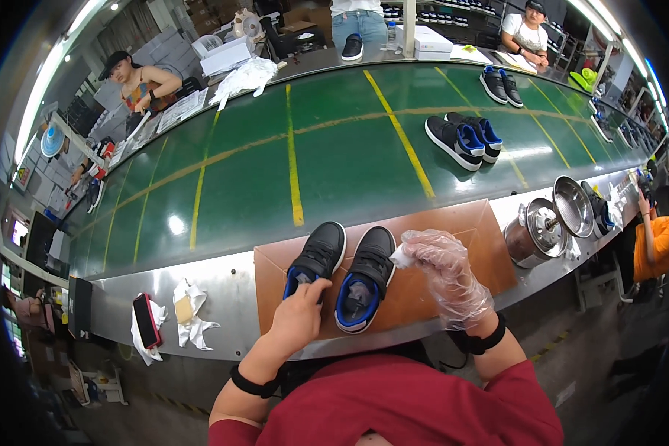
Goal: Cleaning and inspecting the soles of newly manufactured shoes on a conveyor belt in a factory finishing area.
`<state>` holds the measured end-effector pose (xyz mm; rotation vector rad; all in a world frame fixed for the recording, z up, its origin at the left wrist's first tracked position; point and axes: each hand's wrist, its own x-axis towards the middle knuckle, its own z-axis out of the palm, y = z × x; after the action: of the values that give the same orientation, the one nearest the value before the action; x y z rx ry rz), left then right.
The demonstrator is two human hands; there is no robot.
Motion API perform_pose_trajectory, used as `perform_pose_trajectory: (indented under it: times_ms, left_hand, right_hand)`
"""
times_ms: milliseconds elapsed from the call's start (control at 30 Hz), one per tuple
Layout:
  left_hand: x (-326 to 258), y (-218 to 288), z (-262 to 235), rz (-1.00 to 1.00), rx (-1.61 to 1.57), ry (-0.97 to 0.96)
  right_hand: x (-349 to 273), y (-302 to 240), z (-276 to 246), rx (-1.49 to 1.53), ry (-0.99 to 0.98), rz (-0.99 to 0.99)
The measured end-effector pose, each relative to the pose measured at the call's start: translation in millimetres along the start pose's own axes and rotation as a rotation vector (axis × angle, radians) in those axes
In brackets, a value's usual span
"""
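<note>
Two black sneakers with blue lining and white soles lie side by side on a brown board, toes pointing away from me: the left sneaker and the right sneaker. Bare and bent at the fingers, my left hand grips the left sneaker at its heel opening. A clear plastic glove covers my right hand, which pinches a small white cloth close beside the right sneaker's upper. Whether the cloth touches the shoe, I cannot tell.
A green conveyor belt with yellow lines runs beyond the board. More sneakers ride on it. Right of the board stands a steel pot with its lid raised. A red-edged phone and a yellowish block lie on white cloths at left.
</note>
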<state>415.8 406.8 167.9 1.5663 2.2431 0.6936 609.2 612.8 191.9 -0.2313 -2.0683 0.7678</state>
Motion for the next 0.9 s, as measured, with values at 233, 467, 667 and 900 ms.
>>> perform_pose_trajectory:
  times_ms: [233, 467, 667, 900]
  left_hand:
    - [15.4, 14.4, 5.0, 0.148, 0.213, -0.496]
    - [66.8, -6.9, -32.6, -0.023, -0.18, -0.355]
    - [155.6, -55.7, -92.3, -0.511, -1.574, 0.075]
    - [255.2, -128.1, -140.1, -0.392, -1.978, 0.621]
  right_hand:
    - [-3.2, 11.4, 8.1, 0.026, 0.047, 0.03]
    - [-9.9, 27.1, 4.9, -0.007, 0.096, 0.044]
    - [-18.2, 52.4, 3.5, 0.304, 0.229, 0.194]
    - [-3.1, 77.2, 17.1, 0.459, 0.14, 0.328]
